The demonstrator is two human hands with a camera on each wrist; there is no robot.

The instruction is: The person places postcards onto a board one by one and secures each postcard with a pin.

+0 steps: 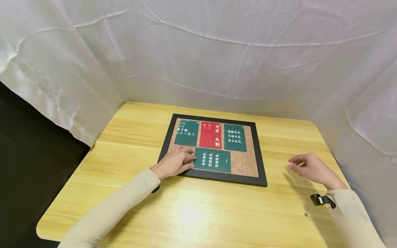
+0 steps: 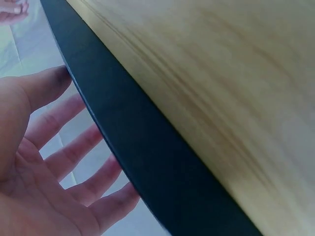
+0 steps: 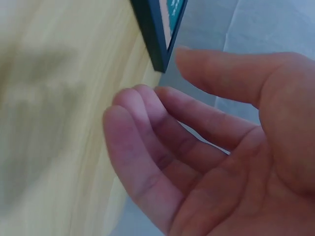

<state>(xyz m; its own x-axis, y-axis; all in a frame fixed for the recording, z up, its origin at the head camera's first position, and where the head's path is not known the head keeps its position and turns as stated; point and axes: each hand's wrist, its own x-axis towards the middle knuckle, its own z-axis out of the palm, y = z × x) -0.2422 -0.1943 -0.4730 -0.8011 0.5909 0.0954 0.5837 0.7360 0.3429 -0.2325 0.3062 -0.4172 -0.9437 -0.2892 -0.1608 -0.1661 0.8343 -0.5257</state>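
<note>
A black-framed cork board (image 1: 217,175) lies flat on the wooden table (image 1: 198,213). On it are a red card (image 1: 211,135), a green card on either side of it (image 1: 186,132) (image 1: 235,137), and another green card (image 1: 214,160) below. My left hand (image 1: 176,161) rests flat on the board's lower left corner, fingertips at the lower green card's left edge. In the left wrist view its fingers (image 2: 74,147) are straight beyond the frame (image 2: 128,147). My right hand (image 1: 310,168) hovers over the table to the right of the board. Its fingers (image 3: 162,132) are loosely curled around nothing.
White cloth (image 1: 217,51) hangs close behind the table and along both sides. Left of the table lies a dark area (image 1: 28,155). A black camera clip (image 1: 322,199) sits at my right wrist. The board's corner (image 3: 155,34) shows in the right wrist view.
</note>
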